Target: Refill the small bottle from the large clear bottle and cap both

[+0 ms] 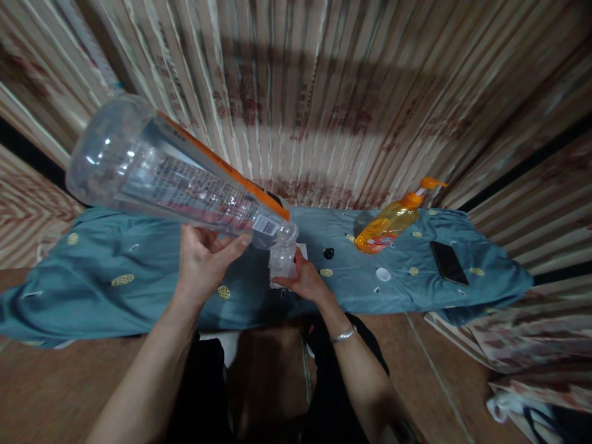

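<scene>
The left hand (203, 262) gripped the big bottle (176, 179) from beneath, its long axis sloping down rightward, mouth meeting the small bottle (282, 259) clasped by right hand (305, 280) fingers above the bench (139, 290).

**Cloth-Covered Table and What Rests on It**

A low table (139, 290) runs across the middle of the view, draped in a teal cloth (92, 271) dotted with small yellow round motifs. Toward 2 o'clock from the cloth's centre stands an orange pump bottle (391, 225), leaning in the view. Just below it, at 4 o'clock, lies a small white cap (383, 274). A small black cap (328, 253) sits left of the bottle, near the cloth's middle. Further right, at 3 o'clock, a dark phone (448, 262) lies flat. Wooden floor (55, 382) shows in front of the table.
</scene>
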The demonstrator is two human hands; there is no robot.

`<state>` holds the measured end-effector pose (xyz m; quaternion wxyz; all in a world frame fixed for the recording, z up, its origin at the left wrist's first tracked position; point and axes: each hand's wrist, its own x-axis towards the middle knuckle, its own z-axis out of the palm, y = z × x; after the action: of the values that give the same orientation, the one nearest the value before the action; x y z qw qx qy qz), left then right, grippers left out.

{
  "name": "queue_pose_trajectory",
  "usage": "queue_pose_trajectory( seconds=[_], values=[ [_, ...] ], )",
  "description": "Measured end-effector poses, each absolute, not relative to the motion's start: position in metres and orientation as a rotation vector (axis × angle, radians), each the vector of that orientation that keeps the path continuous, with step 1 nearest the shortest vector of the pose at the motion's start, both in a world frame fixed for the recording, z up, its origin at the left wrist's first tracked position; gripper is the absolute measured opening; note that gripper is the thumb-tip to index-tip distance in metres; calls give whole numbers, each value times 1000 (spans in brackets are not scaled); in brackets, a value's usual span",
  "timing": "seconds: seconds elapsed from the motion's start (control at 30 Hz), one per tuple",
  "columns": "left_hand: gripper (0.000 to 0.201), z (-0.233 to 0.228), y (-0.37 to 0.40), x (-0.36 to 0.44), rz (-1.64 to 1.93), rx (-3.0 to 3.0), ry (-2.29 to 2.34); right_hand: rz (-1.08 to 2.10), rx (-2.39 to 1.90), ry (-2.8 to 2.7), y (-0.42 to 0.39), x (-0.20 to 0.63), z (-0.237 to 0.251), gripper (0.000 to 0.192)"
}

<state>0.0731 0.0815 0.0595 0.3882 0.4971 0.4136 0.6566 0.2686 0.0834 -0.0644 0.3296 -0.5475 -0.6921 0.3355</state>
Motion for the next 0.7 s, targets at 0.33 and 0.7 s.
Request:
queue_pose_trajectory(
  seconds=[0.33, 0.7],
  values=[
    [59, 62, 80, 74, 1678, 1267, 1046, 869, -1440, -1818, 83, 268, -65, 91],
    [54, 60, 81, 74, 1699, 1261, 1015, 881, -1470, -1821, 83, 267, -62, 91]
  ],
)
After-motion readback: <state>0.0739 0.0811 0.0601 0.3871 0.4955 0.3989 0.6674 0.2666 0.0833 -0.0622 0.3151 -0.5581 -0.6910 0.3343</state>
